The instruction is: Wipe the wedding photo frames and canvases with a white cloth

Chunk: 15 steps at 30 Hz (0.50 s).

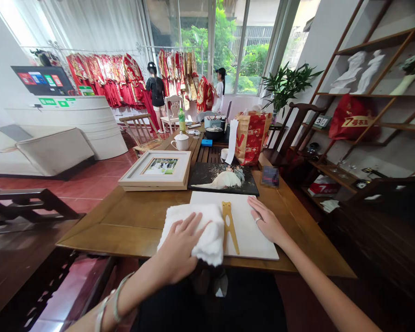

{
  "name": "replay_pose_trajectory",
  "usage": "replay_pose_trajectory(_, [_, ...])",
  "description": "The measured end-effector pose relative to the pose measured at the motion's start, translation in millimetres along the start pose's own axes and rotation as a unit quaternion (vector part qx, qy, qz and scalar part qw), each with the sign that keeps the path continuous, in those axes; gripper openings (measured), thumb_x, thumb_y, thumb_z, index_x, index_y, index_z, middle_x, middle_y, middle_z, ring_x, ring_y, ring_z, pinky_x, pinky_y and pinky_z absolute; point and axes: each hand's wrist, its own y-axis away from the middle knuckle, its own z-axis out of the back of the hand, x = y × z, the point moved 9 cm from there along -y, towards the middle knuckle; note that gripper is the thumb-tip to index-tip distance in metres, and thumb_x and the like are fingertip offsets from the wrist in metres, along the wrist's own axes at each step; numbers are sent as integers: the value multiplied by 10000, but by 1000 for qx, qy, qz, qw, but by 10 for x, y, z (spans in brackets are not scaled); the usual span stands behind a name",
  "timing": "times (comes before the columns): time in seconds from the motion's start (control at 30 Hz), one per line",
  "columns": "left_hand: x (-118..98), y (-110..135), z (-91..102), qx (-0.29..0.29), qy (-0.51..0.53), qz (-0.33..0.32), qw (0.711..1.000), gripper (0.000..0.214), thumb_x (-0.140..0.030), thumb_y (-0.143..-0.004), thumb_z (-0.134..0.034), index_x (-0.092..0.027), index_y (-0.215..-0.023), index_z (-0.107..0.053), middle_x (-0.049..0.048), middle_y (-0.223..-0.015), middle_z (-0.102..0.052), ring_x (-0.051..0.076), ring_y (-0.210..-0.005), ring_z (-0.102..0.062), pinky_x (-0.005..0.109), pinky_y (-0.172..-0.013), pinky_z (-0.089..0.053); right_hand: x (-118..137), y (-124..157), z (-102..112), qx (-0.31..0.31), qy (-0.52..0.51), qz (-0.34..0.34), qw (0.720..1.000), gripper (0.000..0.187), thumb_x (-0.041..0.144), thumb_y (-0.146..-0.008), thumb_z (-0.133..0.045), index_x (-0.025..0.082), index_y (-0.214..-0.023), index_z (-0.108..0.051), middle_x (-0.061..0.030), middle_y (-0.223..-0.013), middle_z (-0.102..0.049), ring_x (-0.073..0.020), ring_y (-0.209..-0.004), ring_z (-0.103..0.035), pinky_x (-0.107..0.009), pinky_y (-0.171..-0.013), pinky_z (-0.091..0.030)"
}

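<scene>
A folded white towel (207,235) lies near the table's front edge, partly over a white board (254,237). My left hand (180,249) rests on top of the towel with its fingers spread, pressing rather than gripping. At the board's right side my right hand (267,221) lies flat, fingers stretched toward its far edge; a ring is on one finger. Between my hands, a yellow-brown bear-shaped tool (230,228) with two long legs and an oval hole sits on the board, against the towel's right edge.
Beyond the board are a framed photo (162,166), a dark picture panel (224,179) and a small dark block (269,176). Farther back stand a lidded white mug (180,142), a green bottle (181,120) and a paper bag (252,138). Two people stand by red garments (107,76).
</scene>
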Motion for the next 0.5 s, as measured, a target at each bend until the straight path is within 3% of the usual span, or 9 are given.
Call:
replay_pose_trajectory(0.1, [111,-358,78,-40,-11,24,999,614,-134,-693,-444,-173,-1306,-417,137,-1461,-262,307,-1344,-192,501,-1026,-247,9,-1,4,-2,0,8,1000,419,279,-881,-401,208,-1279,-508,-61,-1380,-459,-222,-1319,-351,-482,-1112,-249])
replay_pose_trajectory(0.2, [93,-702,135,-59,-8,29,998,555,-199,-775,-424,-148,-1326,-384,193,-1418,-310,358,-1306,-255,554,-971,-279,-1,-1,-5,0,0,9,1000,424,284,-881,-403,194,-1282,-506,-72,-1381,-456,-222,-1320,-350,-475,-1110,-255])
replay_pose_trajectory(0.37, [-260,-1091,117,-60,-1,6,998,573,-289,-817,-440,-170,-1366,-328,183,-1403,-337,358,-1288,-280,553,-973,-278,-9,0,5,-9,-14,17,1000,426,257,-864,-417,211,-1276,-516,-69,-1373,-467,-230,-1315,-357,-471,-1108,-255])
replay_pose_trajectory(0.5, [-545,-1059,23,-85,-10,2,996,704,-309,-771,-537,-181,-1403,-254,185,-1471,-192,372,-1345,-108,578,-1031,-143,20,-2,8,-5,-28,38,999,456,222,-844,-429,224,-1296,-491,-63,-1379,-463,-225,-1317,-355,-470,-1097,-279])
